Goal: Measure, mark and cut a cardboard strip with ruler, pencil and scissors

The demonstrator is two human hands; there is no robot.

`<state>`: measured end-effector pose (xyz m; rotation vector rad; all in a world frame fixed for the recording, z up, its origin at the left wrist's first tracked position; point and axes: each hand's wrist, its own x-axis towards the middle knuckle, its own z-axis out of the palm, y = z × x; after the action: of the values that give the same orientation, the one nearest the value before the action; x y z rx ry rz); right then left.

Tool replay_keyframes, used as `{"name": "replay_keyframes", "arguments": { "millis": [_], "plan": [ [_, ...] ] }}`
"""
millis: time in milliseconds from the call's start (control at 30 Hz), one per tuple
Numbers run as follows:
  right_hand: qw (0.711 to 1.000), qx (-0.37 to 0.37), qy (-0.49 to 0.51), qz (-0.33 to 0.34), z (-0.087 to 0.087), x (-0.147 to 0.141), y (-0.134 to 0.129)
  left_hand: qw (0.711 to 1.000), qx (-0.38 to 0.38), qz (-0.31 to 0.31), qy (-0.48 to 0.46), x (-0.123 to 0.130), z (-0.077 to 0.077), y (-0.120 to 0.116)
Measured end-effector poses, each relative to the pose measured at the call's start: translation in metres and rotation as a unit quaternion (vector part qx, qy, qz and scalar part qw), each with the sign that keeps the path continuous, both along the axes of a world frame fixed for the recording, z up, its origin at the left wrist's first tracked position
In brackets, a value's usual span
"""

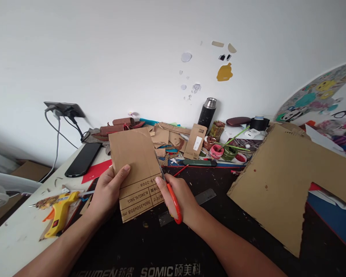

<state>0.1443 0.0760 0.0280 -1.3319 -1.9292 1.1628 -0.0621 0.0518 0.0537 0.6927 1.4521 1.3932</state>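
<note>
My left hand grips the left edge of a brown cardboard piece, thumb on its face. Printed lettering and table lines run across the lower part of the cardboard. In my right hand is a pair of scissors with orange handles. Their blades lie along the right edge of the cardboard, partly hidden, so how far they are open I cannot tell. A clear ruler lies on the black mat beneath my right hand.
A yellow hot glue gun and a black phone lie at left. A large cardboard sheet covers the right side. Behind are cardboard scraps, a green utility knife, paint jars and a black thermos.
</note>
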Motion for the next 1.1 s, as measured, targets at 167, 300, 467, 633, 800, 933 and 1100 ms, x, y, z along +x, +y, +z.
{"name": "replay_keyframes", "arguments": {
  "millis": [167, 300, 467, 633, 800, 933, 1100],
  "plan": [
    [1.000, -0.004, 0.006, -0.003, -0.0020, -0.0009, 0.0004, 1.000, 0.006, 0.006, -0.002, 0.0016, -0.0018, 0.0010],
    [1.000, -0.002, 0.004, -0.004, -0.0024, -0.0012, 0.0008, 1.000, 0.005, 0.002, -0.008, 0.0026, -0.0015, 0.0010],
    [1.000, 0.007, 0.002, -0.011, -0.0035, -0.0020, -0.0003, 1.000, 0.012, 0.005, 0.001, 0.0021, -0.0026, 0.0016],
    [1.000, 0.007, 0.005, -0.015, -0.0047, -0.0035, -0.0008, 1.000, 0.012, 0.001, -0.002, 0.0017, -0.0045, 0.0019],
    [1.000, 0.018, 0.013, -0.015, -0.0071, -0.0030, -0.0011, 1.000, 0.012, 0.003, -0.001, 0.0010, -0.0053, 0.0017],
    [0.998, -0.020, 0.052, -0.009, -0.0090, -0.0004, -0.0022, 1.000, 0.017, 0.000, 0.000, -0.0007, -0.0053, 0.0006],
    [0.990, -0.087, 0.103, 0.033, -0.0070, 0.0039, -0.0015, 1.000, 0.012, -0.003, -0.007, -0.0061, -0.0052, -0.0018]
  ]
}}
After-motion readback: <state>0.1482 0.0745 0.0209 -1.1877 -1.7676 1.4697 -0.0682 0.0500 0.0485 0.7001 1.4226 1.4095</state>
